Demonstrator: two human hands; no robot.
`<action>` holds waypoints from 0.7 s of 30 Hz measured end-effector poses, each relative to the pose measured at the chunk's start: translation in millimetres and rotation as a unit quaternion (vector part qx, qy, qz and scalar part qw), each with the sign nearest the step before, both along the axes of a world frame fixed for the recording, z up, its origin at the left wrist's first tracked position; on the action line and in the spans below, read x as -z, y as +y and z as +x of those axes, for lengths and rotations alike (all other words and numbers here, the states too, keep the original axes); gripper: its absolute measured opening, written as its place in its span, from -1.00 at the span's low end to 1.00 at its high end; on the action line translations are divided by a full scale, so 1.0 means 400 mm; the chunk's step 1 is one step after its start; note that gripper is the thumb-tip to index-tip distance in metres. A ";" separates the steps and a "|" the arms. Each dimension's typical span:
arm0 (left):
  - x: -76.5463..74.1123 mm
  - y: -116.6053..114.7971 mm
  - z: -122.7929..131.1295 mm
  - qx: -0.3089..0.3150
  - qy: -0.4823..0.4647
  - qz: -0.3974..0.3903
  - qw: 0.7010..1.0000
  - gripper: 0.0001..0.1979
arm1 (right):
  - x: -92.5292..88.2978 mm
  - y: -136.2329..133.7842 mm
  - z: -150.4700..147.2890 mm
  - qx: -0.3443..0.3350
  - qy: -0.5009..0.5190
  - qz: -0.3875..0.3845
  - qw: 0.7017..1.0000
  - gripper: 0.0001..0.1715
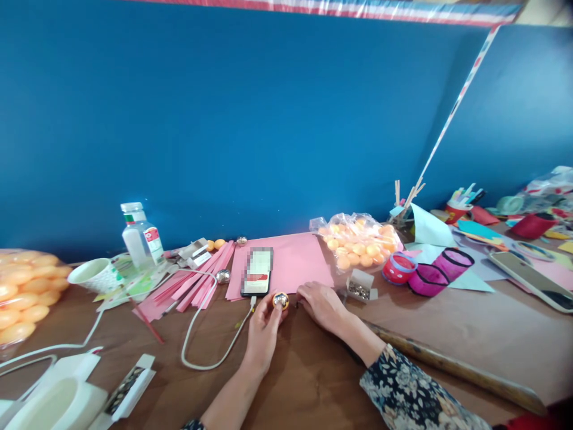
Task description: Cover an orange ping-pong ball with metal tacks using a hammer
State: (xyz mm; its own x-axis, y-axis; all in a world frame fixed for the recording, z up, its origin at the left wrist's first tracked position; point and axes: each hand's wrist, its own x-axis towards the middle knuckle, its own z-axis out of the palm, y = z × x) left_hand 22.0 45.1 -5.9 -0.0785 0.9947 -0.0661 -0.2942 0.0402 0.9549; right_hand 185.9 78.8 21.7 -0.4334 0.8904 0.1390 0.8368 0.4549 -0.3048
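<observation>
Sitting pinched between the fingertips of the left hand (264,331), an orange ball (280,300) with a shiny silver cap is held just above the wooden table (313,376), right below the phone (257,272) on the pink paper (295,260). The right hand (320,304) lies palm down just beside it, fingers curled; whether it grips anything cannot be told. A small box of pins (360,286) sits near.
</observation>
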 end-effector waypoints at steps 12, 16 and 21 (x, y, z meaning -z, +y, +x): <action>-0.007 -0.002 0.003 -0.003 -0.078 -0.024 0.997 -0.56 | -0.032 -0.009 -0.016 -0.009 0.163 -0.006 0.987 -0.83; -0.018 -0.003 0.005 0.007 -0.056 -0.002 0.998 -0.57 | -0.052 -0.027 -0.039 -0.020 0.319 -0.078 0.944 -0.90; -0.022 -0.002 0.002 0.015 -0.008 0.019 1.000 -0.56 | -0.036 -0.023 -0.048 -0.035 0.490 -0.220 0.843 -0.85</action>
State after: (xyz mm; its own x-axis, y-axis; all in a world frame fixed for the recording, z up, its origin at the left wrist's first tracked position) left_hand 22.7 44.1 2.7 -0.0486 0.9984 -0.0300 -0.3085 0.0136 0.9511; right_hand 166.7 69.4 36.1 -0.3555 0.9265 0.1231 0.0610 0.1544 -0.9861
